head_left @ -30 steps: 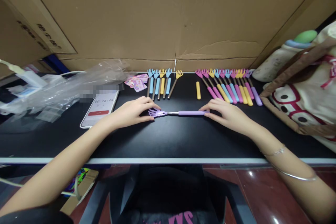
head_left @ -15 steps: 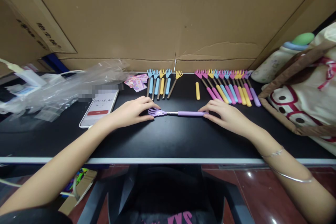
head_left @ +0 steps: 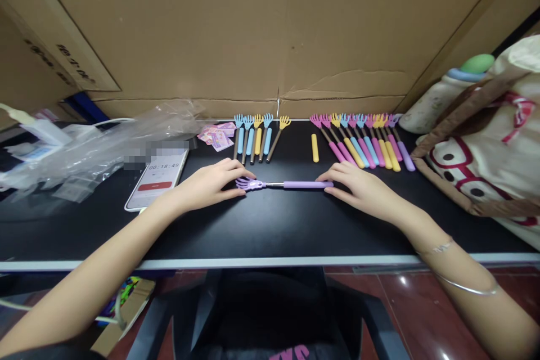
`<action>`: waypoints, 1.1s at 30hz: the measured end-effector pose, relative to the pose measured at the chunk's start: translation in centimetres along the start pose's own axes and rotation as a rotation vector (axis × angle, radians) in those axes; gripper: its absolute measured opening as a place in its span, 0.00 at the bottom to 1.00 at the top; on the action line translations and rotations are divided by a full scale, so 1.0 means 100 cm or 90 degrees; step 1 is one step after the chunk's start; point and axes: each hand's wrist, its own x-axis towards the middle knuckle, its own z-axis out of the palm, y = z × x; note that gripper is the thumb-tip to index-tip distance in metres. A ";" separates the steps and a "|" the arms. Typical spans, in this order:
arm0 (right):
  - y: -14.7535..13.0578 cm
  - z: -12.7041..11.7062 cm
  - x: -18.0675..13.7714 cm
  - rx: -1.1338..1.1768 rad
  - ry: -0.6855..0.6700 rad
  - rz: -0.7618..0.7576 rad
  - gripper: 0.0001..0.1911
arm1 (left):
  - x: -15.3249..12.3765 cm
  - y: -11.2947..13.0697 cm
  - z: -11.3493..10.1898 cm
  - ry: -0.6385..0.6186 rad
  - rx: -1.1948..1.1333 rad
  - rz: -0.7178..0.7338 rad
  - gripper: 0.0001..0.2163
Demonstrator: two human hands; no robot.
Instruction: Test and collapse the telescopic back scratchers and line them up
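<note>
A purple back scratcher (head_left: 307, 184) lies sideways on the black table, with a claw head, a short bare metal rod and a padded handle. My left hand (head_left: 215, 181) has its fingers and thumb either side of the claw tips. At the opposite end, my right hand (head_left: 356, 184) loosely pinches the tip of the handle. Behind them, several back scratchers (head_left: 358, 140) with pink, yellow, blue and purple grips form a row. Left of that row are scratchers with bare metal rods (head_left: 274, 146), some blue and yellow grip sleeves, and a separate yellow sleeve (head_left: 315, 148).
A phone (head_left: 158, 180) showing a timer lies left, near clear plastic bags (head_left: 113, 146) and small printed cards (head_left: 219, 136). A bottle (head_left: 439, 95) and a cloth bag (head_left: 472, 163) stand right. A cardboard wall (head_left: 236, 28) closes off the back.
Both hands and the purple back scratcher keep nearly the same place. The camera view has shifted slightly, and the phone timer has advanced by one second.
</note>
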 end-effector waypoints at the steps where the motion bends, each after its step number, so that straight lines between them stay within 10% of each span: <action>1: 0.000 0.000 0.000 -0.001 0.000 0.000 0.15 | 0.000 0.000 0.000 -0.001 -0.001 -0.001 0.17; 33: -0.001 -0.001 -0.003 -0.004 -0.003 -0.010 0.15 | -0.003 0.004 -0.003 -0.012 0.024 0.007 0.19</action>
